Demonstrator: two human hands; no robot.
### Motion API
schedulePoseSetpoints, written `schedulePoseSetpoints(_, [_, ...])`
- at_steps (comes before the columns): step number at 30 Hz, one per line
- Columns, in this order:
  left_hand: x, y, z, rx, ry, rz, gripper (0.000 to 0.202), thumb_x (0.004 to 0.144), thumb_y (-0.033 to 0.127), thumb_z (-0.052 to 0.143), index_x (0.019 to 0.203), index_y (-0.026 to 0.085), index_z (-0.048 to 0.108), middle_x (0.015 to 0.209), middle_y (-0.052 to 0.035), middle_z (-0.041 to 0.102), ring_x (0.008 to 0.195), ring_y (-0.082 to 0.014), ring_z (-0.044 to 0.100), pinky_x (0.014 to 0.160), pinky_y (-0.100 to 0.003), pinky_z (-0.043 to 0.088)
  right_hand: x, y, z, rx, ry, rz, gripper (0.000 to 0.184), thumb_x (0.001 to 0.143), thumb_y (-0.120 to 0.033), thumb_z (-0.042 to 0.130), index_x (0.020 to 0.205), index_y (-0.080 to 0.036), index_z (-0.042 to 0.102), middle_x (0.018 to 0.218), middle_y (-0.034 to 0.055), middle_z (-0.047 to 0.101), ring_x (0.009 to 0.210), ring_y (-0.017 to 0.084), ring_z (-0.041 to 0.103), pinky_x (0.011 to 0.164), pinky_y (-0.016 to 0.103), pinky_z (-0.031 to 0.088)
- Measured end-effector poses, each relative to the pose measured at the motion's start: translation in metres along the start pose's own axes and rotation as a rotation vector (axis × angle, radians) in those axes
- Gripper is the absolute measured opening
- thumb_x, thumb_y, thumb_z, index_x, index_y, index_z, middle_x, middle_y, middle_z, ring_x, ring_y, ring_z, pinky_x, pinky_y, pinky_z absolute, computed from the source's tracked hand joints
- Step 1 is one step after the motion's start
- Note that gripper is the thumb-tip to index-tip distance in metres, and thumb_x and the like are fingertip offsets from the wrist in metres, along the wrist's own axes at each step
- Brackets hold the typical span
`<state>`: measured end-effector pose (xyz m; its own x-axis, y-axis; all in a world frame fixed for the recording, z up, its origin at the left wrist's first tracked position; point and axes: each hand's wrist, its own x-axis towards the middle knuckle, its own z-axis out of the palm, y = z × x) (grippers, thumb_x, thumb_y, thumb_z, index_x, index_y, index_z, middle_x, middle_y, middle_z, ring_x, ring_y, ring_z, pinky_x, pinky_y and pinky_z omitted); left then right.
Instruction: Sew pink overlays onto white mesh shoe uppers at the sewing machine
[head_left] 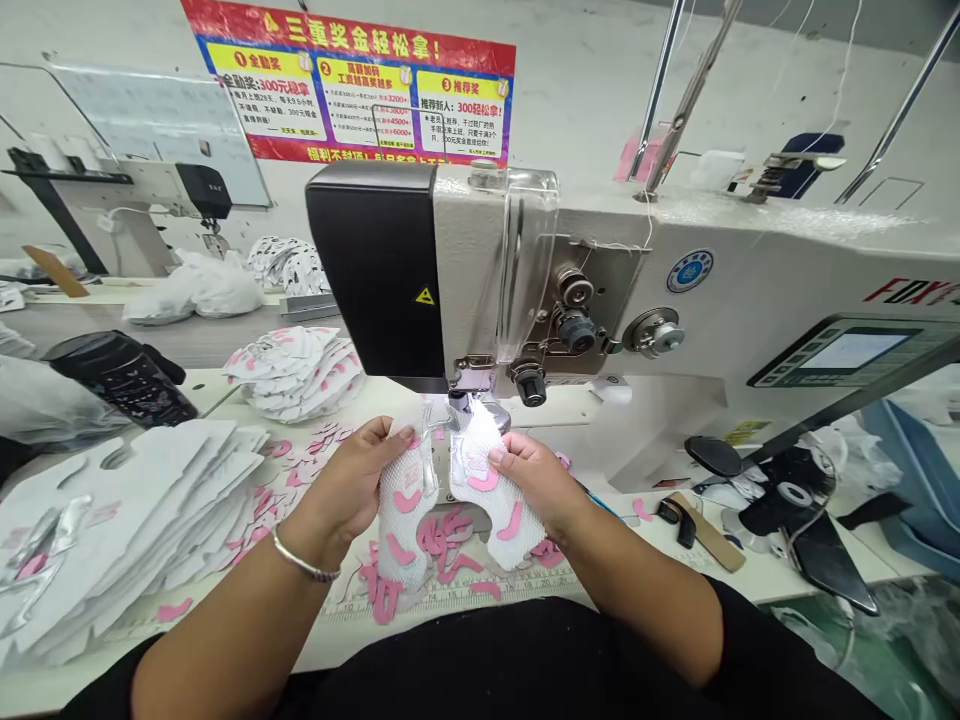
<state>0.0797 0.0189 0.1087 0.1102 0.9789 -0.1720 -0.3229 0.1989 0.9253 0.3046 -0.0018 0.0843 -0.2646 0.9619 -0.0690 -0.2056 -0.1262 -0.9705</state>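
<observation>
A white mesh shoe upper (461, 490) with pink overlay pieces lies spread under the presser foot (459, 400) of a cream industrial sewing machine (540, 270). My left hand (352, 480) grips its left half, fingertips near the foot. My right hand (529, 480) pinches its right half from the other side. The part directly under the foot and needle is hidden by a clear plastic guard and the fabric. A silver bangle (304, 560) circles my left wrist.
A stack of white cut pieces (127, 530) lies left of my hands, and a pile of pink-trimmed pieces (296, 372) sits behind it. Loose pink cut pieces (442, 545) lie on a ruler strip (450, 603) along the table. A second sewing machine (135, 190) stands at back left.
</observation>
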Motion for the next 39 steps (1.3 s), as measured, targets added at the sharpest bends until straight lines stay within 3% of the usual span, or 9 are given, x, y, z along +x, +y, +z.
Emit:
schedulePoseSetpoints(3, [0.014, 0.004, 0.005, 0.271, 0.056, 0.134, 0.036, 0.071, 0.042, 0.078, 0.075, 0.020, 0.049, 0.069, 0.0033, 0.057, 0.062, -0.0125, 0.057, 0.059, -0.026, 0.049, 0.000, 0.002, 0.000, 0.048, 0.031, -0.028, 0.027, 0.079, -0.043, 0.071, 0.085, -0.020, 0.059, 0.074, -0.0033, 0.060, 0.063, 0.012, 0.053, 0.058, 0.023, 0.042])
schedulePoseSetpoints(7, [0.010, 0.002, 0.016, 0.889, 0.419, 0.569, 0.032, 0.077, 0.048, 0.069, 0.091, 0.021, 0.058, 0.089, -0.0034, 0.061, 0.080, -0.0201, 0.058, 0.071, -0.033, 0.047, 0.000, 0.007, 0.002, 0.071, 0.071, -0.039, 0.030, 0.079, -0.046, 0.071, 0.083, -0.020, 0.057, 0.073, -0.0032, 0.059, 0.062, 0.012, 0.052, 0.059, 0.025, 0.042])
schedulePoseSetpoints(9, [0.002, -0.002, 0.022, 1.035, 0.433, 0.651, 0.032, 0.079, 0.047, 0.066, 0.097, 0.021, 0.061, 0.096, -0.0062, 0.062, 0.086, -0.0227, 0.058, 0.076, -0.035, 0.046, 0.002, 0.010, 0.003, 0.065, 0.076, -0.049, 0.031, 0.079, -0.047, 0.071, 0.084, -0.020, 0.057, 0.075, -0.0025, 0.060, 0.063, 0.013, 0.053, 0.060, 0.025, 0.043])
schedulePoseSetpoints(13, [-0.009, -0.010, 0.031, 0.964, 0.076, 0.351, 0.029, 0.084, 0.051, 0.058, 0.087, 0.023, 0.065, 0.075, -0.0012, 0.062, 0.069, -0.0189, 0.055, 0.062, -0.029, 0.043, 0.005, 0.015, 0.004, 0.083, 0.048, -0.078, 0.031, 0.080, -0.047, 0.071, 0.087, -0.021, 0.057, 0.080, -0.0013, 0.062, 0.070, 0.014, 0.056, 0.065, 0.026, 0.046])
schedulePoseSetpoints(15, [-0.009, -0.013, 0.033, 0.831, 0.003, 0.230, 0.030, 0.084, 0.052, 0.059, 0.080, 0.023, 0.065, 0.066, 0.0014, 0.055, 0.062, -0.0159, 0.048, 0.058, -0.027, 0.039, 0.004, 0.018, 0.004, 0.058, 0.028, -0.108, 0.031, 0.081, -0.048, 0.069, 0.089, -0.020, 0.058, 0.083, -0.0007, 0.062, 0.074, 0.015, 0.056, 0.068, 0.027, 0.046])
schedulePoseSetpoints(19, [-0.005, -0.015, 0.035, 0.589, -0.034, 0.138, 0.029, 0.080, 0.048, 0.066, 0.073, 0.021, 0.063, 0.060, 0.0027, 0.045, 0.056, -0.0128, 0.039, 0.053, -0.024, 0.035, -0.003, 0.021, -0.006, -0.164, -0.002, -0.183, 0.034, 0.088, -0.054, 0.060, 0.088, -0.020, 0.057, 0.080, -0.0018, 0.060, 0.073, 0.014, 0.056, 0.067, 0.025, 0.045])
schedulePoseSetpoints(23, [-0.003, -0.017, 0.035, 0.530, -0.039, 0.130, 0.029, 0.079, 0.047, 0.068, 0.070, 0.020, 0.061, 0.061, 0.0021, 0.048, 0.056, -0.0122, 0.042, 0.052, -0.024, 0.036, -0.006, 0.018, -0.043, -0.769, 0.141, -0.149, 0.041, 0.102, -0.051, 0.028, 0.097, -0.022, 0.057, 0.083, -0.0011, 0.064, 0.071, 0.013, 0.060, 0.066, 0.025, 0.047])
schedulePoseSetpoints(30, [0.002, -0.027, 0.031, 0.504, -0.020, 0.146, 0.028, 0.078, 0.047, 0.069, 0.073, 0.021, 0.060, 0.063, 0.0010, 0.057, 0.056, -0.0134, 0.048, 0.054, -0.025, 0.037, 0.029, 0.023, -0.126, -1.257, 0.410, 0.140, 0.019, 0.093, -0.031, 0.059, 0.105, -0.017, 0.063, 0.117, 0.0102, 0.061, 0.107, 0.023, 0.058, 0.093, 0.040, 0.045])
schedulePoseSetpoints(39, [-0.015, -0.017, 0.034, 0.557, -0.044, 0.167, 0.024, 0.081, 0.045, 0.064, 0.080, 0.021, 0.064, 0.071, 0.0003, 0.060, 0.062, -0.0142, 0.050, 0.060, -0.026, 0.039, 0.047, 0.038, -0.136, -1.450, 0.353, 0.295, 0.029, 0.095, -0.036, 0.059, 0.117, -0.016, 0.060, 0.119, 0.0083, 0.061, 0.104, 0.022, 0.062, 0.090, 0.043, 0.053])
